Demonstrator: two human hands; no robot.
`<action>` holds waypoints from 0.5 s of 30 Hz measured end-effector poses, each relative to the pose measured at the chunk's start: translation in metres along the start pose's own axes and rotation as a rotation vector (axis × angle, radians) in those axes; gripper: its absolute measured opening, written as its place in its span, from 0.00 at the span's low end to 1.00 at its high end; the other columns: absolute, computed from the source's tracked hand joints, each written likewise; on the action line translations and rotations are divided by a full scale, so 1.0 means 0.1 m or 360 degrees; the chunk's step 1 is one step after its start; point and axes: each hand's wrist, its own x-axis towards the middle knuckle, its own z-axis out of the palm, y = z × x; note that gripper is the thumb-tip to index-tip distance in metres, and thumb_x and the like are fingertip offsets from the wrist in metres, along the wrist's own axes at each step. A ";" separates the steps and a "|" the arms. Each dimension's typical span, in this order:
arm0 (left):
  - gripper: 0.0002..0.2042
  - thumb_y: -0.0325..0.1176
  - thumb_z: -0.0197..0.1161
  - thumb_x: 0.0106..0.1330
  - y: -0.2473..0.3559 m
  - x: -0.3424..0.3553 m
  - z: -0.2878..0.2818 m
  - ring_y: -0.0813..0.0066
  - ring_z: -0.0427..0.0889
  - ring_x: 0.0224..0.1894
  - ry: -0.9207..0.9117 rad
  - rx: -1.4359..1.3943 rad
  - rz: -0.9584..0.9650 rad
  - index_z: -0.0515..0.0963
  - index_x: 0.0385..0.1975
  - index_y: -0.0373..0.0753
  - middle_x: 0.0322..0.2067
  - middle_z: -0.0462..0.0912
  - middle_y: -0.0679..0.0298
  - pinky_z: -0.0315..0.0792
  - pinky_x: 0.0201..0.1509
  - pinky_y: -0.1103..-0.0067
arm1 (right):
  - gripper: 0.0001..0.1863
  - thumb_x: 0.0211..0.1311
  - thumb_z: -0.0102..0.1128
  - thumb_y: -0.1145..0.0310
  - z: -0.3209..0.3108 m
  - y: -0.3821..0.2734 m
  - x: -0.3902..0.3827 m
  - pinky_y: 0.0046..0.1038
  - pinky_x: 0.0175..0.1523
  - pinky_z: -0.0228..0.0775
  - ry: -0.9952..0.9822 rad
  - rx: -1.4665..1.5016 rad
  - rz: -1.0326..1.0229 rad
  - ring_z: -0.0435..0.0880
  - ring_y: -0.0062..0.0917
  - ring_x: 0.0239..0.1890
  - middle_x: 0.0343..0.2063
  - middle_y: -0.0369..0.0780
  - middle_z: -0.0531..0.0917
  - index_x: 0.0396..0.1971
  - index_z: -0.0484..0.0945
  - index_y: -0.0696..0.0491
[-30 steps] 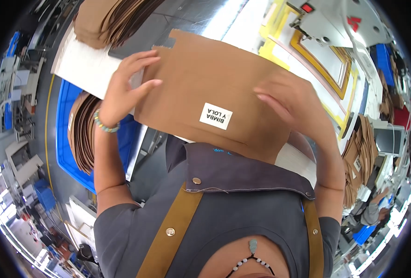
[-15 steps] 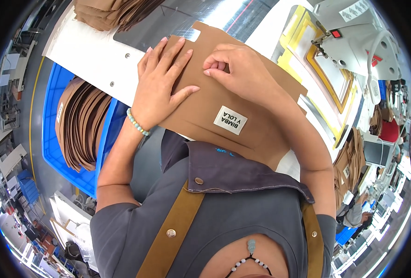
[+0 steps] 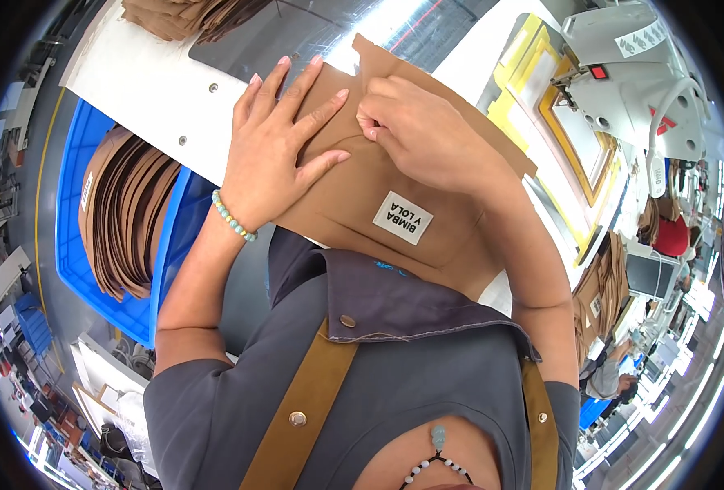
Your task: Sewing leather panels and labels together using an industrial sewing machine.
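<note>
A brown fabric panel [image 3: 341, 188] with notched corners lies over the white table edge, its near side close to my apron. A white label [image 3: 403, 217] with dark lettering, upside down to me, sits on its near half. Flat on the panel's left part rests my left hand [image 3: 276, 151], fingers spread, a beaded bracelet at the wrist. My right hand [image 3: 419, 135] is closed in a pinch on the panel's far middle, thumb against curled fingers. Whatever is between those fingertips is hidden. A faint crease runs across the fabric beside them.
At left, a blue crate [image 3: 72, 220] holds several brown panels [image 3: 121, 212] standing on edge. More brown pieces [image 3: 190, 16] are stacked at the far left. To the right stand a sewing machine [image 3: 632, 73] and a yellow-edged frame template [image 3: 554, 122].
My right hand has curled tighter and turned slightly on the panel. The panel's far edge has shifted and creased near it. My left hand stays spread flat; the whole view has shifted a little.
</note>
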 end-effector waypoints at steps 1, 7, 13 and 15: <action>0.34 0.51 0.74 0.62 0.00 0.00 0.00 0.50 0.59 0.80 -0.0022 -0.0017 -0.0003 0.77 0.71 0.53 0.79 0.64 0.62 0.50 0.82 0.54 | 0.05 0.69 0.58 0.73 -0.01 0.02 -0.01 0.40 0.52 0.75 -0.0035 -0.0018 0.0057 0.80 0.37 0.47 0.36 0.41 0.79 0.31 0.78 0.55; 0.40 0.56 0.75 0.59 0.01 -0.01 0.01 0.49 0.59 0.80 -0.0017 -0.0057 -0.0060 0.75 0.73 0.51 0.79 0.63 0.57 0.50 0.82 0.53 | 0.05 0.62 0.70 0.73 -0.01 0.04 -0.09 0.34 0.45 0.77 0.0214 0.0394 0.0299 0.83 0.34 0.42 0.39 0.39 0.81 0.36 0.84 0.56; 0.45 0.60 0.75 0.57 0.01 -0.02 0.02 0.49 0.60 0.80 -0.0007 -0.0041 -0.0064 0.71 0.75 0.45 0.79 0.63 0.56 0.51 0.82 0.54 | 0.07 0.62 0.72 0.75 0.10 0.09 -0.23 0.32 0.44 0.80 0.0464 0.0246 0.0023 0.86 0.31 0.40 0.43 0.39 0.83 0.40 0.89 0.55; 0.45 0.60 0.75 0.57 0.01 -0.01 0.02 0.49 0.60 0.80 0.0006 -0.0033 -0.0076 0.71 0.75 0.45 0.79 0.63 0.55 0.51 0.82 0.54 | 0.08 0.62 0.71 0.77 0.15 0.10 -0.26 0.31 0.45 0.81 0.0501 0.0235 -0.0047 0.85 0.32 0.42 0.43 0.39 0.83 0.42 0.90 0.55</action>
